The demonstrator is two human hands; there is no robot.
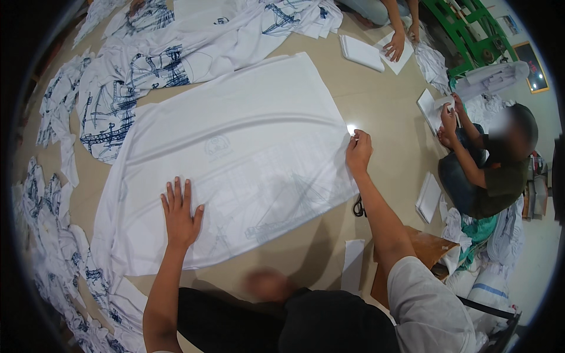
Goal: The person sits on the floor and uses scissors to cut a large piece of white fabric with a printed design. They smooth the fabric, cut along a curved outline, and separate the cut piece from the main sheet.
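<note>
A large white cloth (253, 100) is spread on the tiled floor, a faint blue drawing showing through it. My left hand (182, 212) lies flat on its lower left part, fingers spread. My right hand (358, 150) pinches the cloth's right edge. Black scissor handles (359, 207) peek out beside that edge, below my right hand; the rest of the scissors is hidden.
Printed white fabrics (150, 65) heap along the left and top. Two other people (482, 176), (394, 44) handle white pieces at right and top right. A brown sheet (424, 241), folded white stacks (360, 55) and a green metal frame (471, 35) are around the right side.
</note>
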